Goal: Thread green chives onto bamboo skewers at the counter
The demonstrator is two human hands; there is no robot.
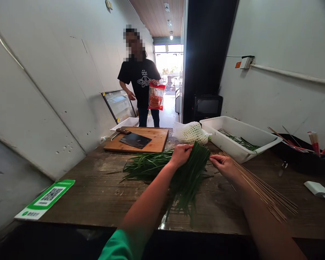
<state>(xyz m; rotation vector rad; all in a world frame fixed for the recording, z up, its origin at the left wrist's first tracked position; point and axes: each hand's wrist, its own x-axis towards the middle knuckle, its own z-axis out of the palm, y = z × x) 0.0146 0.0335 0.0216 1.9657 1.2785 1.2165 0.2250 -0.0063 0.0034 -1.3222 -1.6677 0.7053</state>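
My left hand [181,155] is closed around the upper end of a bunch of green chives [191,177], whose long leaves hang down toward the table's front edge. More chives [148,166] lie loose on the table, left of and behind that hand. Just right of the bunch, my right hand [224,167] has its fingertips pinched together, close to the leaves. It seems to grip a thin bamboo skewer [233,187], mostly hidden by the hand, with a short end showing beneath. A bundle of bamboo skewers [260,184] lies beside and under my right forearm.
A cleaver [137,140] rests on a wooden board [161,135]. Behind my hands sits a white foam-net-wrapped item [191,133]. A white tub [241,153] holds some chives. At right are a black container [298,155] and white adapter [318,189]. A person [139,79] stands beyond, holding a red packet [156,96].
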